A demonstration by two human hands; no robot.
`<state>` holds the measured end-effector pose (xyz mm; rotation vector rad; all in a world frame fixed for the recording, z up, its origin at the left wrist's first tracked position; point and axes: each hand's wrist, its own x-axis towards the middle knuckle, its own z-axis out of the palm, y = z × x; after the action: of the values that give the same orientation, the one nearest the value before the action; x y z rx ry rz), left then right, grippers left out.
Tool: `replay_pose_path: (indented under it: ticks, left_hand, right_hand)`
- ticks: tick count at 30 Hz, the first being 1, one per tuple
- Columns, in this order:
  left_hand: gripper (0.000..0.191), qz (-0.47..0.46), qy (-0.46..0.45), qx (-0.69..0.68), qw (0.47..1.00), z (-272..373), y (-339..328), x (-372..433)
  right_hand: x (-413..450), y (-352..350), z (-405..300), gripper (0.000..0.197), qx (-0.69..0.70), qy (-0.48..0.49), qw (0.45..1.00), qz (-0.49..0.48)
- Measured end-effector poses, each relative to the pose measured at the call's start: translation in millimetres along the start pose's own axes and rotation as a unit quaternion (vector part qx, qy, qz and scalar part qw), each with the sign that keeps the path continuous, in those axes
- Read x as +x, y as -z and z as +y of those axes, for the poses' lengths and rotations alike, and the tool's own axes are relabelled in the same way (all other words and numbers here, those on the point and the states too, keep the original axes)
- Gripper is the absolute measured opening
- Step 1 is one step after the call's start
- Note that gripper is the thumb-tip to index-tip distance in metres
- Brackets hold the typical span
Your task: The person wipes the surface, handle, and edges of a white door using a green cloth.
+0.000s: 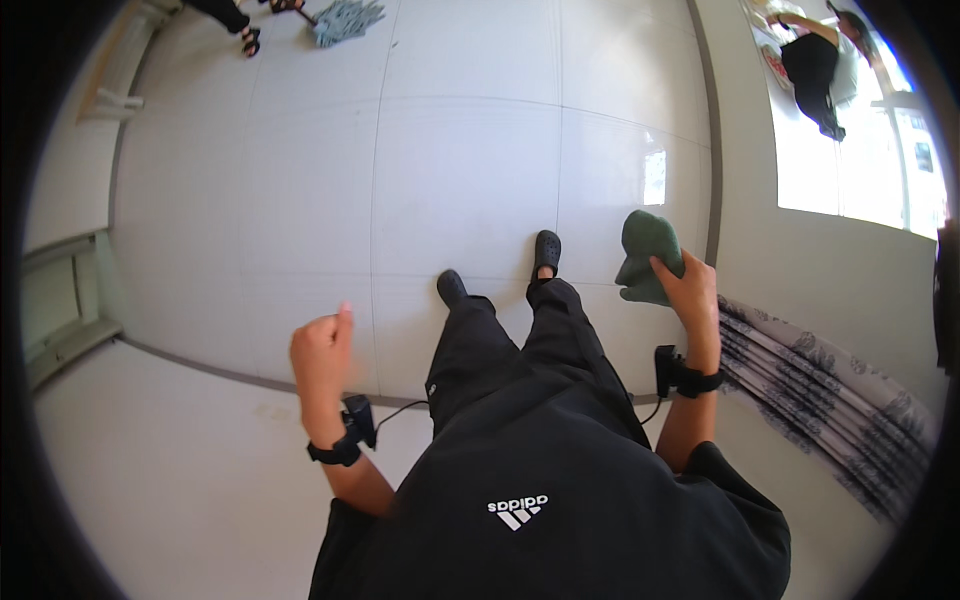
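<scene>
In the head view my right hand point(688, 289) grips a folded green cloth point(651, 251), its thumb on top and the cloth hanging out over the floor to the right of my feet. My left hand point(324, 347) is raised at the left over the pale tiled floor point(315, 187), with its fingers curled in and the thumb sticking out. It appears to hold nothing. Black devices are strapped to both wrists, each with a cable. My feet, in black clogs point(547, 253), stand on the tiles between the hands.
A patterned curtain point(825, 397) hangs at the right, below a bright window point(810, 172). A person point(825, 67) is by that window. At the top left are another person's legs point(225, 19) and a blue-grey mop head point(346, 22). A pale frame point(71, 345) stands at the left wall.
</scene>
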<state>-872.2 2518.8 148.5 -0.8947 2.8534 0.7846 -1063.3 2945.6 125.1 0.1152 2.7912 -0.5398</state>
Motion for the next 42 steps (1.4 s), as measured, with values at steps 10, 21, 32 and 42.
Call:
replay_pose_path:
  ticks: [10, 21, 32, 42]
  left_hand:
    - [0.024, -0.010, 0.051, 0.017, 0.998, -96, 33, -6]
    - [0.026, -0.017, -0.091, -0.025, 0.995, 20, 21, 58]
    - [0.016, -0.031, -0.150, 0.025, 0.988, 195, -18, 139]
    - [0.012, 0.009, -0.247, 0.019, 0.969, 300, -53, 193]
  right_hand:
    - [-1, -10, -112, 0.042, 0.035, -0.012, 0.990, 0.133]
    - [-11, 12, -31, 0.036, 0.106, -0.041, 0.985, 0.129]
    - [114, 49, 26, 0.032, 0.140, -0.076, 0.982, 0.097]
    - [193, 85, 33, 0.031, 0.186, 0.034, 0.981, 0.046]
